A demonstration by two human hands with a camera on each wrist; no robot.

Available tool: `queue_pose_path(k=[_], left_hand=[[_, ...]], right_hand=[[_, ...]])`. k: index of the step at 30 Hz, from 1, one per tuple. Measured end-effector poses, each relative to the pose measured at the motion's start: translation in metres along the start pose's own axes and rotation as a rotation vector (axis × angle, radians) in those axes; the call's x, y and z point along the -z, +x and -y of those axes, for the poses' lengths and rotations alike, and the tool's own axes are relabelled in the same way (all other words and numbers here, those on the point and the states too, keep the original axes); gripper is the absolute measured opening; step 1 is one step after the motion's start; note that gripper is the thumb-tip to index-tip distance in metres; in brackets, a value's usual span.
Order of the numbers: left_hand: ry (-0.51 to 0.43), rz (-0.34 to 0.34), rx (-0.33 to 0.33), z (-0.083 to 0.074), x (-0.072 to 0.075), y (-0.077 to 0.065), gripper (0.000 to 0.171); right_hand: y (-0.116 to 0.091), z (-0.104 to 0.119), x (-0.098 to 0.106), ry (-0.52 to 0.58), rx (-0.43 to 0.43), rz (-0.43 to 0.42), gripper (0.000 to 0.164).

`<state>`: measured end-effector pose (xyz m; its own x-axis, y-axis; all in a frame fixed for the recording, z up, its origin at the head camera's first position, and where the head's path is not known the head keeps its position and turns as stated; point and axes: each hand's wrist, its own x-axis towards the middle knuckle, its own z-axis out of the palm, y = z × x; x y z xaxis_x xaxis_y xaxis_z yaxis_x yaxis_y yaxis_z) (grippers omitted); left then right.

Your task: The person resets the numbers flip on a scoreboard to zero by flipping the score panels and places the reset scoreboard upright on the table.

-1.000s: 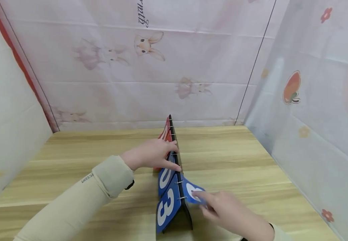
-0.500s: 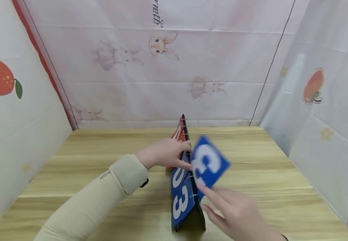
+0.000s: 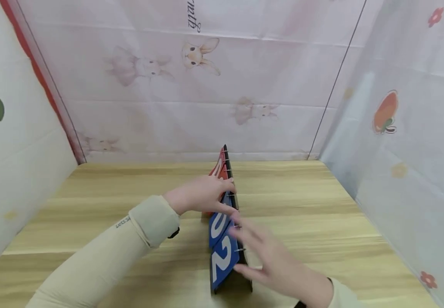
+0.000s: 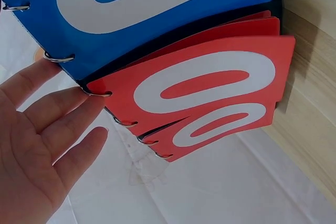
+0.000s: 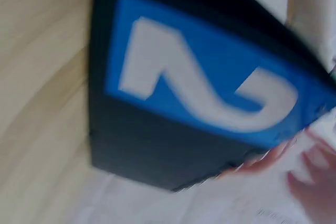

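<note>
A tent-shaped flip scoreboard (image 3: 234,188) stands on the table, its number cards hung on metal rings along the top ridge. On its left face a blue card reading 2 (image 3: 222,259) is nearest, then a blue 0 card (image 3: 219,223). Farther back are red 0 cards (image 4: 205,82). My left hand (image 3: 202,194) rests on the ridge with extended fingers, fingertips at the rings between the blue and red cards. Close beside the near end, my right hand (image 3: 273,256) has its fingers spread, tips at the ridge. A blue 2 card (image 5: 205,77) against the black backing fills the right wrist view, blurred.
The wood-grain table (image 3: 302,201) extends to both sides of the scoreboard. A pale printed cloth (image 3: 283,64) with rabbits and fruit walls the table at the back and on both sides.
The blue card my right hand was lifting on the right side has gone over the ridge. The near left-face card now reads 2, not 3. My right hand has let go; the left stays.
</note>
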<state>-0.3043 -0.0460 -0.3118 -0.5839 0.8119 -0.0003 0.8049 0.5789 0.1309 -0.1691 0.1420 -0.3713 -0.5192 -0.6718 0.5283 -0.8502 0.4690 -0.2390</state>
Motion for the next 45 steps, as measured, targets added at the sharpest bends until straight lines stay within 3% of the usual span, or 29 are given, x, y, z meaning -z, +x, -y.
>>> queue_pose_path(k=[3, 4, 6, 13, 19, 28, 35, 40, 45], left_hand=[[0.007, -0.006, -0.021, -0.003, 0.003, 0.004, 0.068], [0.005, -0.003, -0.021, -0.004, 0.004, 0.006, 0.069], [0.005, 0.002, -0.013, -0.004, 0.005, 0.006, 0.069], [0.017, 0.000, 0.025, 0.000, 0.006, -0.001, 0.066], [0.005, -0.004, 0.019, -0.003, 0.006, 0.000, 0.066], [0.013, -0.007, 0.022, -0.001, 0.007, 0.000, 0.064], [0.010, 0.010, 0.028, -0.001, 0.005, 0.000, 0.066], [0.013, 0.008, 0.033, -0.001, 0.004, -0.001, 0.065], [0.012, 0.014, 0.030, -0.001, 0.003, -0.001, 0.068]], right_hand=[[-0.011, -0.010, 0.009, 0.151, -0.328, 0.129, 0.084], [-0.014, -0.012, 0.011, 0.189, -0.401, 0.173, 0.086], [-0.018, -0.016, 0.012, 0.247, -0.451, 0.232, 0.086], [-0.015, -0.020, 0.014, 0.243, -0.393, 0.262, 0.081], [-0.024, -0.024, 0.022, 0.136, -0.263, 0.209, 0.061], [-0.021, -0.024, 0.013, 0.060, -0.299, 0.261, 0.072], [-0.022, -0.029, 0.013, 0.042, -0.226, 0.236, 0.063], [-0.023, -0.026, 0.014, -0.045, -0.199, 0.222, 0.057], [-0.028, -0.014, 0.021, -0.135, -0.211, 0.192, 0.037]])
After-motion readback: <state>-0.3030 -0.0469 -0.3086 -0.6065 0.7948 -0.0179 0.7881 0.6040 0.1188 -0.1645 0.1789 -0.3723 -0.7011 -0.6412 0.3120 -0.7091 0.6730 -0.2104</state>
